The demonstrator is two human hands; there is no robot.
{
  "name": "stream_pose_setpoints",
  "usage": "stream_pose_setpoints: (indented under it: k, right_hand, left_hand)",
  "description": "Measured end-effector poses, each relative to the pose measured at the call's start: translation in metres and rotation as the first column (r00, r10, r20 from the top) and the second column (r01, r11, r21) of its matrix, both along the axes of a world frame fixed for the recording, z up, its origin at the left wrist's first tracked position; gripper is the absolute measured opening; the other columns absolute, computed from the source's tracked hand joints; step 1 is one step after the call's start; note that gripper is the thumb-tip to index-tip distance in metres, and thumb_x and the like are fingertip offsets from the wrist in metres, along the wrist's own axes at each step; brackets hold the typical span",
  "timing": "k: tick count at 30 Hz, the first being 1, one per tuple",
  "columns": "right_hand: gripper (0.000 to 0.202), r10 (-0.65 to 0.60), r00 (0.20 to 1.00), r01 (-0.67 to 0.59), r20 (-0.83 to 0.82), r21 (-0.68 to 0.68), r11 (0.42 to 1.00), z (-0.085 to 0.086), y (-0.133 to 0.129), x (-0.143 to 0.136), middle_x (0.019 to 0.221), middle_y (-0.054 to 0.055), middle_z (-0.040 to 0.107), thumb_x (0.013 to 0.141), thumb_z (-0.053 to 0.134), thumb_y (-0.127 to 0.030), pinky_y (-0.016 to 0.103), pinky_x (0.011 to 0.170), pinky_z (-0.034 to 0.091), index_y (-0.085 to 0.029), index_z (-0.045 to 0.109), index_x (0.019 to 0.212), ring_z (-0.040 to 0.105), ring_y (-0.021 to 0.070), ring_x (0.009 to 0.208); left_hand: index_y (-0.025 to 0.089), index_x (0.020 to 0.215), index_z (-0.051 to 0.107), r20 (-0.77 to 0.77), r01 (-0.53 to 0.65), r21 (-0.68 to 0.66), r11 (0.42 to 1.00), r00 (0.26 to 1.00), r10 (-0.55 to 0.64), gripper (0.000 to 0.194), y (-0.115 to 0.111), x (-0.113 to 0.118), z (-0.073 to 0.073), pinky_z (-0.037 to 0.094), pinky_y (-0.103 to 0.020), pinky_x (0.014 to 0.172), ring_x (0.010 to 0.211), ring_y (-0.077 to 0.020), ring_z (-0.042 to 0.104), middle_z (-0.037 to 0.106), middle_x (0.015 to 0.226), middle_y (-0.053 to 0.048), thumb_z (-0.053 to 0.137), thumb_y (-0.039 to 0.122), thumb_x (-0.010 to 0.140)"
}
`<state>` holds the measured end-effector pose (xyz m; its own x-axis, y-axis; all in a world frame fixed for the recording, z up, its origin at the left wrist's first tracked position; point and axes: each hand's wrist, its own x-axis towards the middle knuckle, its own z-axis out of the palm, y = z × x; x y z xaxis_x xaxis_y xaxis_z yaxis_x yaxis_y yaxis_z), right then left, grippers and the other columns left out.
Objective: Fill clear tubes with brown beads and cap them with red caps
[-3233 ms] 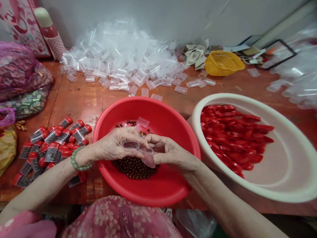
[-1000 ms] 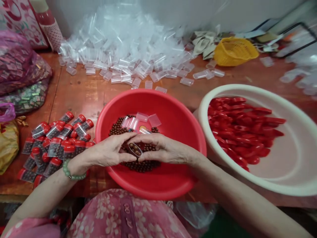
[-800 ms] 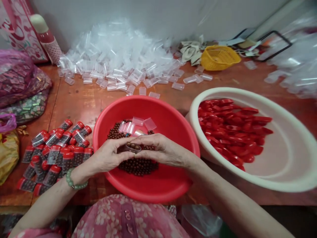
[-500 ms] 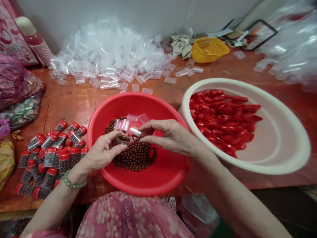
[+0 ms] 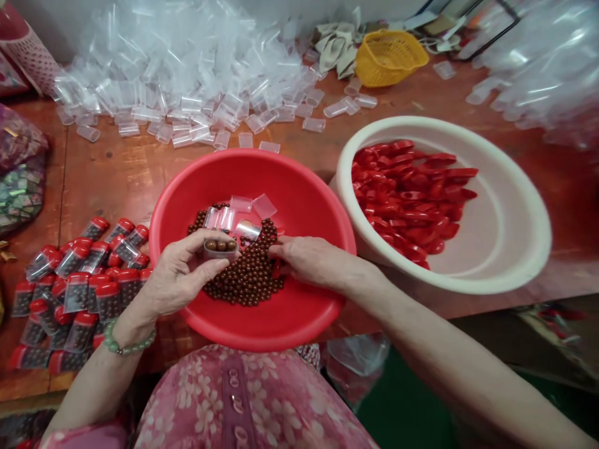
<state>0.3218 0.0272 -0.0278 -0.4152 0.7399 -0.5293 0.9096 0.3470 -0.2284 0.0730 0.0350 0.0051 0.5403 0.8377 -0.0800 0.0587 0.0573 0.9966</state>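
My left hand (image 5: 180,271) grips a small clear plastic container (image 5: 219,254) with its open end up; brown beads show at the mouth. It is over the left part of a red basin (image 5: 253,333). Inside the basin lies a heap of brown beads (image 5: 248,274), along with several clear empty containers (image 5: 227,218). My right hand (image 5: 311,259) reaches into the basin at the heap's right edge, its fingers curled together. A red cap (image 5: 277,268) shows just below those fingertips; whatever they pinch is hidden.
Filled red-capped containers (image 5: 88,287) are piled left of the basin. A white basin (image 5: 500,280) with red caps (image 5: 407,193) stands on the right. Behind lies a large heap of clear containers (image 5: 187,81), near a yellow basket (image 5: 390,59). Bags (image 5: 21,168) sit far left.
My right hand has moved away from the container, down to the beads' right edge. My left hand has tilted the container more upright. The whole view has shifted.
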Motion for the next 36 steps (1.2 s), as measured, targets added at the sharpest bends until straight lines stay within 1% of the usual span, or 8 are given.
stream_pose_setpoints:
  k: [7,11,16,18,20,24,28,36]
  right_hand:
    - [0.021,0.040,0.999,-0.041,0.014,0.082,0.996,-0.017,-0.008,-0.004,0.094,0.011,0.058,0.086,0.047,-0.011,0.028,0.066,0.041,-0.016,0.062,0.073,0.056,0.0183,0.079]
    - [0.018,-0.049,0.949,0.064,-0.312,0.038,0.997,0.001,-0.005,-0.001,0.092,0.009,0.060,0.091,0.049,-0.027,0.033,0.079,0.045,-0.018,0.061,0.081,0.055,0.0204,0.087]
    - [0.025,-0.526,0.433,0.390,-0.732,-0.374,0.842,0.017,-0.010,-0.012,0.079,0.001,0.059,0.092,0.048,-0.045,0.028,0.066,0.044,-0.021,0.057,0.094,0.053,0.0139,0.070]
    - [0.026,-0.583,0.186,0.441,-0.791,-0.463,0.769,0.019,-0.013,-0.022,0.077,-0.001,0.056,0.090,0.053,-0.047,0.025,0.060,0.041,-0.023,0.057,0.100,0.051,0.0118,0.066]
    - [0.027,-0.575,0.046,0.448,-0.817,-0.497,0.743,0.024,-0.016,-0.033,0.071,-0.003,0.051,0.089,0.055,-0.047,0.023,0.054,0.037,-0.024,0.056,0.105,0.047,0.0099,0.060]
    - [0.030,-0.465,0.203,0.362,-0.862,-0.375,0.853,0.045,-0.015,-0.049,0.063,-0.007,0.046,0.079,0.070,-0.036,0.021,0.050,0.034,-0.023,0.059,0.104,0.039,0.0070,0.052]
    - [0.027,-0.244,0.379,0.155,-0.893,-0.199,0.968,0.060,-0.004,-0.053,0.076,-0.003,0.058,0.073,0.076,-0.029,0.023,0.063,0.042,-0.020,0.063,0.095,0.052,0.0098,0.067]
    - [0.028,-0.221,0.451,0.065,-0.865,-0.215,0.975,0.047,0.004,-0.050,0.077,-0.001,0.058,0.075,0.074,-0.039,0.024,0.064,0.044,-0.019,0.058,0.085,0.053,0.0114,0.070]
  left_hand:
    - [0.015,0.100,0.057,0.236,0.086,-0.292,0.953,0.972,-0.015,0.020,-0.002,-0.002,-0.004,0.051,-0.021,0.077,0.080,-0.0095,0.064,0.065,0.089,-0.002,0.064,0.026,0.085]
    - [0.015,0.101,0.058,0.369,0.147,-0.392,0.908,0.929,0.009,0.025,-0.007,-0.005,-0.007,0.052,-0.022,0.072,0.074,-0.0095,0.064,0.064,0.089,-0.002,0.068,0.030,0.082]
    - [0.015,0.100,0.058,0.412,0.175,-0.427,0.887,0.911,0.018,0.029,-0.015,-0.003,-0.005,0.049,-0.021,0.066,0.069,-0.0084,0.061,0.062,0.084,-0.002,0.070,0.032,0.080]
    - [0.014,0.099,0.057,0.367,0.155,-0.414,0.897,0.930,0.009,0.032,-0.017,-0.001,-0.002,0.047,-0.021,0.064,0.067,-0.0084,0.060,0.061,0.081,-0.002,0.070,0.037,0.081]
    - [0.014,0.098,0.056,0.294,0.102,-0.392,0.914,0.956,0.019,0.034,-0.018,0.001,0.000,0.045,-0.021,0.063,0.066,-0.0080,0.058,0.060,0.077,-0.001,0.070,0.040,0.079]
    - [0.014,0.094,0.056,0.215,0.145,-0.366,0.919,0.974,-0.068,0.033,-0.018,0.003,0.005,0.042,-0.020,0.062,0.062,-0.0064,0.052,0.057,0.071,0.002,0.072,0.038,0.078]
    - [0.014,0.090,0.059,0.267,0.251,-0.403,0.880,0.952,-0.149,0.038,-0.017,0.004,0.007,0.040,-0.018,0.058,0.058,-0.0049,0.047,0.054,0.068,0.004,0.079,0.038,0.069]
    - [0.014,0.092,0.067,0.316,0.287,-0.470,0.835,0.938,-0.144,0.032,-0.012,0.006,-0.003,0.043,-0.018,0.060,0.058,-0.0054,0.049,0.057,0.068,0.004,0.080,0.029,0.067]
